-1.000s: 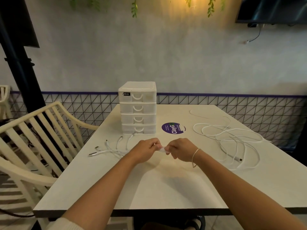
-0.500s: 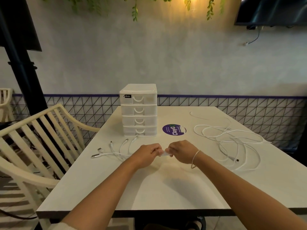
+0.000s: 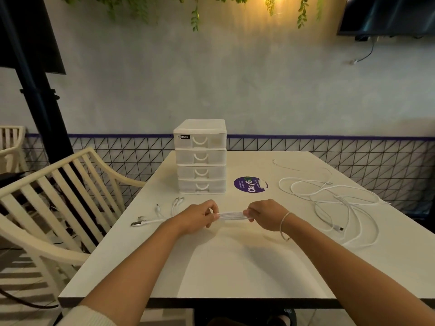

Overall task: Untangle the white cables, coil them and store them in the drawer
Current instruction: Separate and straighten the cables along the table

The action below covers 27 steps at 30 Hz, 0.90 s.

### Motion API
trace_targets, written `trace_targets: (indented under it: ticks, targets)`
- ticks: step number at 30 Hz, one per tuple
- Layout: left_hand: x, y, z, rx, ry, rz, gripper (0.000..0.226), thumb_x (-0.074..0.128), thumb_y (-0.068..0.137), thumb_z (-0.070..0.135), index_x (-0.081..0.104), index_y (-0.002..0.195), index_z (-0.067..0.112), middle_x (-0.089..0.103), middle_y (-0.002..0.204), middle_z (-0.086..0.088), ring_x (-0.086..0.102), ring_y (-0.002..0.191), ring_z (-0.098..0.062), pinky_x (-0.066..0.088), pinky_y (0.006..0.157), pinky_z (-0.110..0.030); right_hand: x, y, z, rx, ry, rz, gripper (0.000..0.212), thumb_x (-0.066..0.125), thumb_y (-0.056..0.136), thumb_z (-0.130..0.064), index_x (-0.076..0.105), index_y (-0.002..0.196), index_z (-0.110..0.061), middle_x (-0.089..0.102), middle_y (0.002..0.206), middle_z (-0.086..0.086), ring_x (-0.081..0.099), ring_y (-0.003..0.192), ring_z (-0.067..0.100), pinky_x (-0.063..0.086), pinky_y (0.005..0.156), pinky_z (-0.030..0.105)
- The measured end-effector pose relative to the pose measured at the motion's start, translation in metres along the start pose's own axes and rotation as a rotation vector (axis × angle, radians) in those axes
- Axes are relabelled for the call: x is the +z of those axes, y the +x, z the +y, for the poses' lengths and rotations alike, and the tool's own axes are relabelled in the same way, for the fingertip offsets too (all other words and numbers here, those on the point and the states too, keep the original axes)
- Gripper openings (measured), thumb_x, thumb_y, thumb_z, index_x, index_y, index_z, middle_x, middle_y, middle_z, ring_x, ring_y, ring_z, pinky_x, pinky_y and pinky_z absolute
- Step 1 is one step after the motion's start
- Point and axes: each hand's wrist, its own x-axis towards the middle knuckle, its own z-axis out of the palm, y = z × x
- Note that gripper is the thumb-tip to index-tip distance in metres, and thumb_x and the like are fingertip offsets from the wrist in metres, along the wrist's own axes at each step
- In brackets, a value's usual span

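A short bundle of white cable strands (image 3: 231,216) is stretched level between the 2 hands, just above the middle of the worktop (image 3: 226,267). The left hand (image 3: 196,217) pinches its left end with curled fingers, and the right hand (image 3: 266,215), with a thin bracelet (image 3: 283,223) at the wrist, grips the right end the same way; the 2 hands are apart with the taut strands spanning the gap. From the left hand, loose cable ends with plugs (image 3: 155,214) fan out toward 9 and 10 o'clock and lie flat on the worktop, the longest ending in a metal USB plug (image 3: 136,223). At 3 o'clock from the hands, well apart from them, a tangle of white cable (image 3: 329,201) sprawls in loose loops on the worktop, with 1 strand trailing off toward 1 o'clock. At 12 o'clock stands a white drawer unit (image 3: 200,156) with 4 drawers, all pushed in. Just beside its base, toward 3 o'clock, a round purple sticker (image 3: 250,184) lies on the worktop. A cream slatted chair (image 3: 58,196) stands at 9 o'clock beside the worktop's edge.
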Motion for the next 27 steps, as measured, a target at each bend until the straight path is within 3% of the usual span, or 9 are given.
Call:
trace_targets:
  ticks: [6,10,15,18,23,27]
  targets:
    - [-0.011,-0.002,0.008,0.039,0.088,0.035,0.006,0.040,0.094,0.027,0.043,0.090,0.028,0.057,0.078,0.005,0.044,0.064,-0.015,0.038,0.064,-0.029,-0.010,0.011,0.000,0.005,-0.030,0.020,0.035,0.035,0.101,-0.028,0.063,0.103,-0.008,0.063,0.109,0.006,0.049,0.089,0.019,0.037,0.069,0.021]
    - [-0.013,-0.005,0.011,0.021,0.300,0.001,0.006,0.037,0.091,0.028,0.042,0.088,0.030,0.055,0.081,0.001,0.045,0.066,-0.019,0.036,0.062,-0.031,-0.012,0.015,-0.005,-0.005,-0.101,-0.004,0.034,0.035,0.101,-0.026,0.062,0.108,-0.007,0.062,0.112,0.009,0.054,0.099,0.024,0.041,0.079,0.027]
    - [-0.024,-0.010,0.003,-0.004,0.282,-0.042,0.018,0.046,0.083,0.023,0.045,0.066,0.030,0.059,0.075,0.003,0.059,0.062,-0.017,0.046,0.068,-0.031,-0.011,0.016,-0.006,0.018,-0.093,0.020,0.030,0.035,0.101,-0.020,0.058,0.117,-0.009,0.060,0.116,0.009,0.054,0.104,0.025,0.041,0.079,0.026]
    - [-0.034,-0.013,-0.012,-0.042,0.168,-0.030,0.023,0.054,0.087,0.034,0.051,0.066,0.026,0.065,0.068,0.006,0.063,0.063,-0.011,0.049,0.078,-0.031,-0.017,0.014,-0.004,0.039,-0.109,0.052,0.032,0.031,0.102,-0.017,0.055,0.123,-0.012,0.058,0.120,0.011,0.054,0.109,0.028,0.043,0.089,0.031]
    - [-0.050,-0.019,-0.032,-0.107,0.220,-0.017,0.035,0.051,0.091,0.050,0.053,0.068,0.023,0.066,0.066,0.007,0.056,0.067,-0.007,0.042,0.071,-0.028,-0.019,0.017,0.003,0.056,-0.150,0.052,0.035,0.033,0.101,-0.027,0.063,0.107,-0.011,0.063,0.113,0.007,0.056,0.103,0.024,0.036,0.078,0.024]
    - [-0.065,-0.022,-0.042,-0.164,0.340,0.057,0.037,0.053,0.088,0.052,0.052,0.067,0.022,0.068,0.074,0.005,0.059,0.070,-0.010,0.045,0.072,-0.027,-0.021,0.017,0.001,0.056,-0.137,0.044,0.036,0.032,0.102,-0.026,0.063,0.109,-0.010,0.063,0.115,0.007,0.055,0.105,0.024,0.040,0.084,0.026]
